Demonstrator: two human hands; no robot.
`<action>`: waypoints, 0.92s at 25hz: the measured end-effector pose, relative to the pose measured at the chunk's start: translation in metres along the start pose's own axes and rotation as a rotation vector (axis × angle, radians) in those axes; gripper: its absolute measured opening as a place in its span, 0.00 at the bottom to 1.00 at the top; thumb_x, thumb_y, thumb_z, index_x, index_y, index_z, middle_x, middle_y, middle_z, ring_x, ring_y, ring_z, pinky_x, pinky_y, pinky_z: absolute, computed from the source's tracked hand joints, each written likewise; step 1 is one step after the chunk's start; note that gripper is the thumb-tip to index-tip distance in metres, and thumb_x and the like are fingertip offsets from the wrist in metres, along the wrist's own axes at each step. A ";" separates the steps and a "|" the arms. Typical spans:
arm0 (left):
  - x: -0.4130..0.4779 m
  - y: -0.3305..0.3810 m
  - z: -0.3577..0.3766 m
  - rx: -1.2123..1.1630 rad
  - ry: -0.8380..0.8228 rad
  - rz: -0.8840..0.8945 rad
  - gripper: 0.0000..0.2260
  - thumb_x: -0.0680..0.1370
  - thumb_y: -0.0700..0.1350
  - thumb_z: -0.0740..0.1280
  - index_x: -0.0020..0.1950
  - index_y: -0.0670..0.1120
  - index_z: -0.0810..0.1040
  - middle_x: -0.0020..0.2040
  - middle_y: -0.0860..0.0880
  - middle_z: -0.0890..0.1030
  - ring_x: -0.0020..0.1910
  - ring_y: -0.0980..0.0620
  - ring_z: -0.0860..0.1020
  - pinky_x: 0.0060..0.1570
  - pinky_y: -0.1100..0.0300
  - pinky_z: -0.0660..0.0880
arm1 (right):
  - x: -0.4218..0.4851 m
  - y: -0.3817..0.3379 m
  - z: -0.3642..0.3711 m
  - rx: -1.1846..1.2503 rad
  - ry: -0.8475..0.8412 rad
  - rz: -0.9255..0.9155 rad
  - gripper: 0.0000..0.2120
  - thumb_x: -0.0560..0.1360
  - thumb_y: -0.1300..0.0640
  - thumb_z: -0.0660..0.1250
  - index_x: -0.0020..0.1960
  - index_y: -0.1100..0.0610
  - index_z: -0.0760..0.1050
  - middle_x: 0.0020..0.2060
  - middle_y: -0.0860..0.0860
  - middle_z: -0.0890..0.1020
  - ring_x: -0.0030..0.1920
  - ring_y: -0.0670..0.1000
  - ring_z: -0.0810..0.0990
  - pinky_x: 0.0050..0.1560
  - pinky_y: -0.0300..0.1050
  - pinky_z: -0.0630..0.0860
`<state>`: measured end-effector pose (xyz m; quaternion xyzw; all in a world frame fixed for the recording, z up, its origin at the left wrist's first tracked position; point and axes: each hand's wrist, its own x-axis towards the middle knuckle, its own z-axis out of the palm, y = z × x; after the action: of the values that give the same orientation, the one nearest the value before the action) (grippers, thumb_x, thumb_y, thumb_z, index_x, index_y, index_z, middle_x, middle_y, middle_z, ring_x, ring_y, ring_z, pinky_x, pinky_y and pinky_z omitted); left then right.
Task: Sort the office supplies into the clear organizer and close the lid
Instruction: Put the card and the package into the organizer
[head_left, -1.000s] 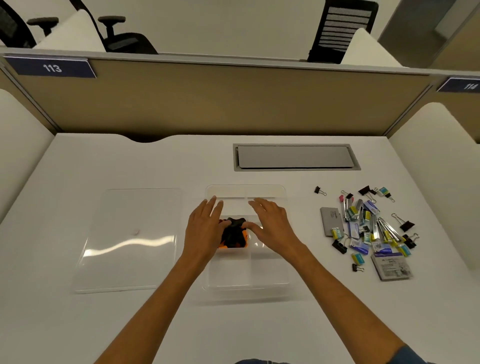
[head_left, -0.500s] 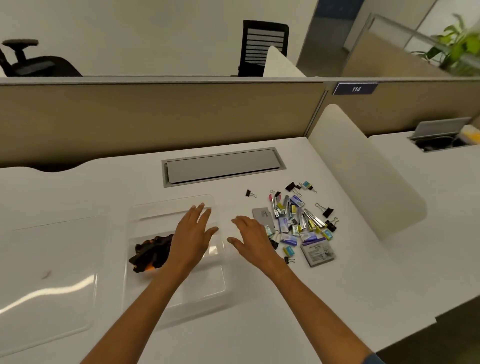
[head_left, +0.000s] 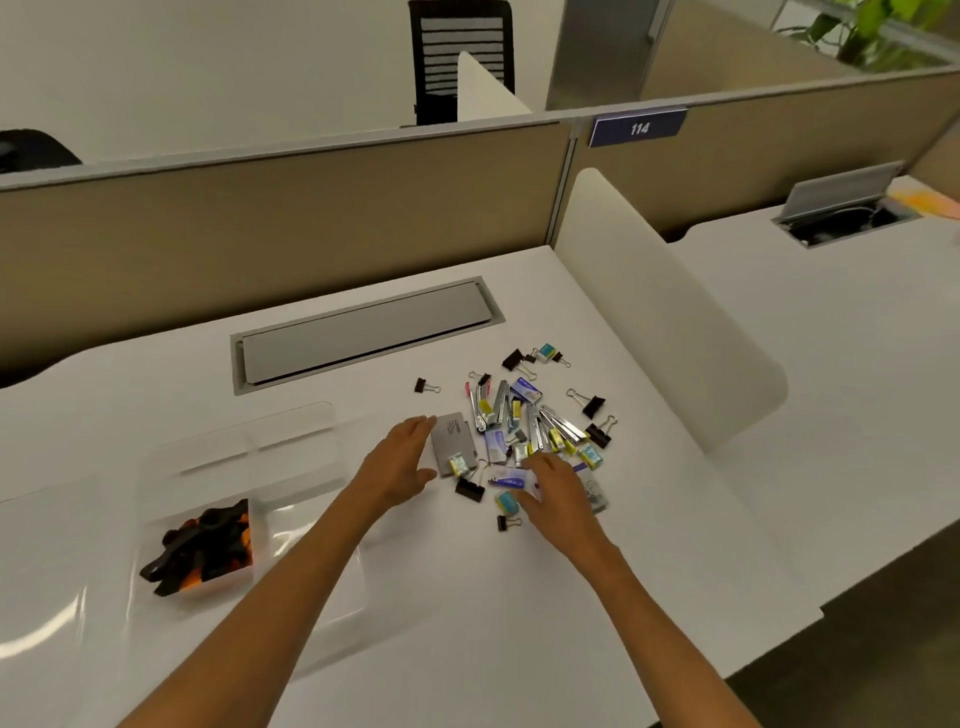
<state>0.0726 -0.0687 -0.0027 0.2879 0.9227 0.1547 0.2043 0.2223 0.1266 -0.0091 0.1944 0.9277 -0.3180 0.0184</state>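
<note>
- A clear flat plastic lid (head_left: 47, 545) lies at the far left of the white desk (head_left: 493, 623).
- Beside it, the clear compartmented plastic organizer (head_left: 291, 457) holds black-and-orange clips (head_left: 205, 545) in one compartment.
- The left hand (head_left: 400, 462) is flat with its fingers straight, beside a flat grey box (head_left: 453, 441).
- The right hand (head_left: 556, 493) reaches over the heap of small coloured office supplies (head_left: 530, 415); whether it grips anything is unclear.

Black and orange clips (head_left: 205, 545), grey box (head_left: 453, 441), possibly blue-and-white packets (head_left: 511, 477).

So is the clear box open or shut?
Open. The lid lies flat on the desk left of the clear organizer, and the black and orange things inside sit uncovered.
</note>
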 end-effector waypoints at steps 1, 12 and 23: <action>0.008 0.002 0.001 0.025 -0.028 0.006 0.39 0.75 0.51 0.71 0.78 0.49 0.52 0.78 0.47 0.57 0.76 0.46 0.59 0.71 0.50 0.65 | -0.002 0.010 -0.005 0.009 0.041 0.043 0.18 0.73 0.54 0.72 0.61 0.54 0.74 0.58 0.52 0.77 0.58 0.53 0.75 0.56 0.48 0.76; 0.051 0.009 0.010 0.057 -0.109 0.066 0.48 0.66 0.58 0.76 0.77 0.46 0.54 0.74 0.45 0.63 0.70 0.45 0.66 0.66 0.51 0.70 | -0.007 0.050 -0.022 -0.082 0.006 0.531 0.45 0.60 0.38 0.77 0.68 0.57 0.62 0.61 0.56 0.69 0.64 0.57 0.68 0.58 0.54 0.71; 0.033 -0.002 0.005 0.144 0.161 -0.007 0.47 0.64 0.53 0.79 0.75 0.44 0.57 0.69 0.43 0.65 0.65 0.45 0.67 0.65 0.53 0.71 | 0.012 0.067 -0.031 0.224 -0.070 0.570 0.35 0.55 0.43 0.82 0.55 0.57 0.75 0.53 0.56 0.81 0.53 0.55 0.80 0.50 0.49 0.81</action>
<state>0.0492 -0.0493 -0.0178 0.2850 0.9460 0.1097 0.1089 0.2389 0.1979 -0.0251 0.4368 0.7936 -0.4070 0.1173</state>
